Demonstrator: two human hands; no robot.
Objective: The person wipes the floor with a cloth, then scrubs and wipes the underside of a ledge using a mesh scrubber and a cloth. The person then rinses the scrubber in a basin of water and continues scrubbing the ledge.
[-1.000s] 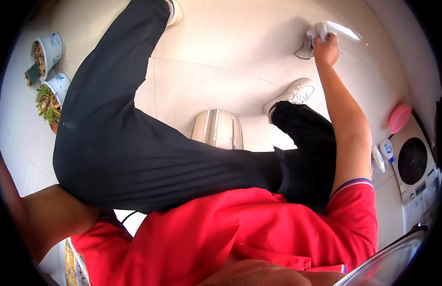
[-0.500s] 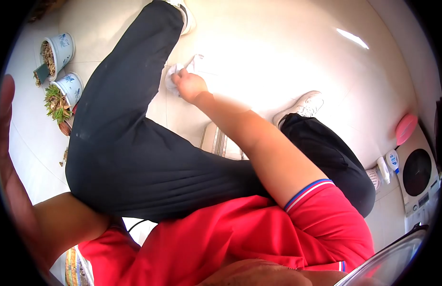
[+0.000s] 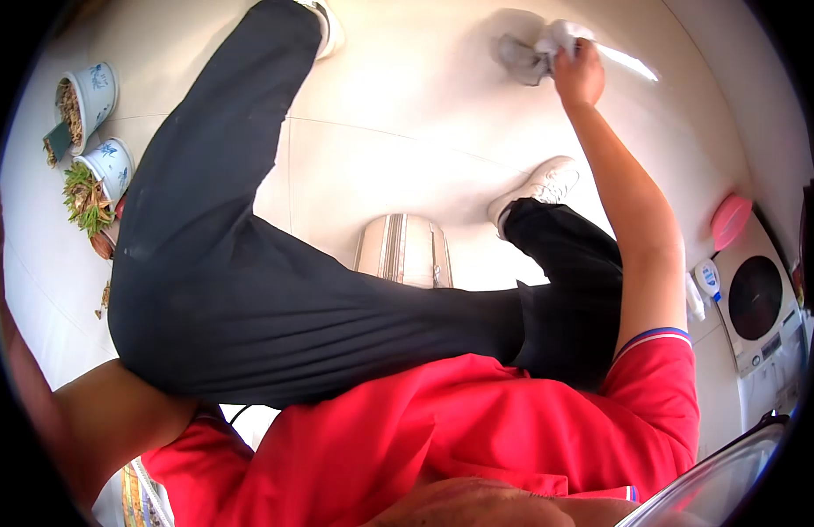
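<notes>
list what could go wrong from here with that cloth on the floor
The right hand is stretched far out with the cloth, so balance might go. The shoes could slip if the shiny floor is damp, which I can't tell. The left leg is close to the plant pot and might knock it.

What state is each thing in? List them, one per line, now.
Right hand: fingers closed on the cloth
Cloth: bunched, partly blurred
Left hand: at the picture's edge, grip unclear
Round appliance door: shut
Blue-capped bottle: capped
Upper flowerpot: dry brown matter inside
Lower flowerpot: planted, leaves green
Laced shoe: worn, on the floor
</notes>
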